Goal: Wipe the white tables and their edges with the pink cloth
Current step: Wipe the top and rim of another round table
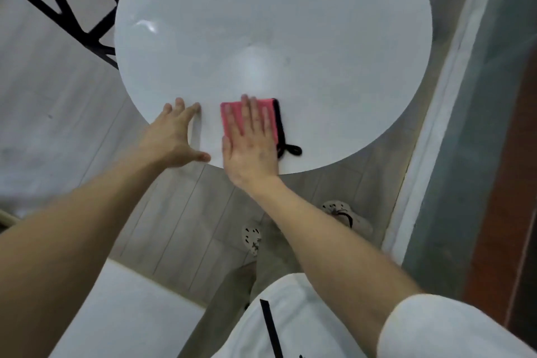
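Where the right hand (pixel 250 139) presses flat, the pink cloth (pixel 247 119) hides — mostly.

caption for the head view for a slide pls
Right hand presses the pink cloth flat on the round white table; left hand braces its near edge.

The round white worktop (pixel 273 38) is glossy, with light glare on its surface. The pink cloth (pixel 268 118) lies flat near its near edge, folded into a rectangle, with black trim along its right side and a small black loop (pixel 293 150) trailing from the near-right corner.
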Available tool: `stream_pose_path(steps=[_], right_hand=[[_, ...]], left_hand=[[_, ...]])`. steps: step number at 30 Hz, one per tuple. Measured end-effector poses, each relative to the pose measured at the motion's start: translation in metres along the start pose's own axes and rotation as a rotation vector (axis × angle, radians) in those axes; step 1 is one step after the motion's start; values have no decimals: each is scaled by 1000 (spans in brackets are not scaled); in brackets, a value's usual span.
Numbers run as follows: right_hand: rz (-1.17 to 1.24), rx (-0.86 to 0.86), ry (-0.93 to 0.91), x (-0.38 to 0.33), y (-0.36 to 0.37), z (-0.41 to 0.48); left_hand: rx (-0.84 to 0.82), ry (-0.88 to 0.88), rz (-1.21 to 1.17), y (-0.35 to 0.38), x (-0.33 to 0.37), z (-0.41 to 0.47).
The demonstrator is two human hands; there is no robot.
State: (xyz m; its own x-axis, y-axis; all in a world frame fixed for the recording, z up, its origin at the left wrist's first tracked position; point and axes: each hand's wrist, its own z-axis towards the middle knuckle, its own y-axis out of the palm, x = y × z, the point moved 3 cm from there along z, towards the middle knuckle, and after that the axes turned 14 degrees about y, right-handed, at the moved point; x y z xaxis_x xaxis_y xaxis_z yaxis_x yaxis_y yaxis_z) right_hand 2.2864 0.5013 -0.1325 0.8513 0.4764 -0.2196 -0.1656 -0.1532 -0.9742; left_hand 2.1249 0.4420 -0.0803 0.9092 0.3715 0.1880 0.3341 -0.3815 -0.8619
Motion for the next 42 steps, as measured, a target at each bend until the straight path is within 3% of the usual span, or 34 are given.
stream_pose_path(steps=[3,6,8,11,13,15,17,19,22,24,26,30,32,33,35,37,39,41,42], right_hand=[[32,-95,-289,1,-2,-20],[-54,-89,-436,81,-17,-7],[-56,-77,-329,152,-38,21],[-77,-48,40,245,-64,84],[-74,-28,272,258,-63,111],[-54,54,407,220,-57,113],[-30,56,223,162,-42,96],[-5,-51,-234,114,-32,69],[-55,-217,-846,122,-35,59],[-111,-302,-1124,148,-41,100],[-128,-249,-1094,155,-46,166],[-28,-68,-418,102,-36,259],[-27,-37,-290,62,-22,239],[-10,-40,-372,47,-18,217],[-23,-114,-785,40,-16,170],[-66,-244,-1267,55,-23,156],[-125,-382,-1602,50,-34,195],[-185,-338,-1614,16,-29,257],[-157,-264,-1454,-9,-23,291]], left_hand=[[-33,-21,2,-2,4,-5],[7,-41,-6,-8,17,-8],[37,-42,-25,-14,32,-5],[68,-87,-50,-16,51,5],[63,-164,-66,-11,53,13],[12,-237,-97,-4,53,22],[-30,-297,-128,2,56,30],[-32,-345,-148,-1,59,38],[1,-375,-173,-2,62,40],[28,-387,-185,-1,62,36],[51,-401,-222,2,61,32],[92,-428,-301,4,61,30],[112,-416,-345,6,63,25],[121,-410,-357,7,62,22],[156,-400,-377,8,60,16],[296,-453,-450,8,51,9],[463,-610,-501,7,32,0],[471,-796,-528,9,8,-5],[420,-848,-583,11,-2,-4]])
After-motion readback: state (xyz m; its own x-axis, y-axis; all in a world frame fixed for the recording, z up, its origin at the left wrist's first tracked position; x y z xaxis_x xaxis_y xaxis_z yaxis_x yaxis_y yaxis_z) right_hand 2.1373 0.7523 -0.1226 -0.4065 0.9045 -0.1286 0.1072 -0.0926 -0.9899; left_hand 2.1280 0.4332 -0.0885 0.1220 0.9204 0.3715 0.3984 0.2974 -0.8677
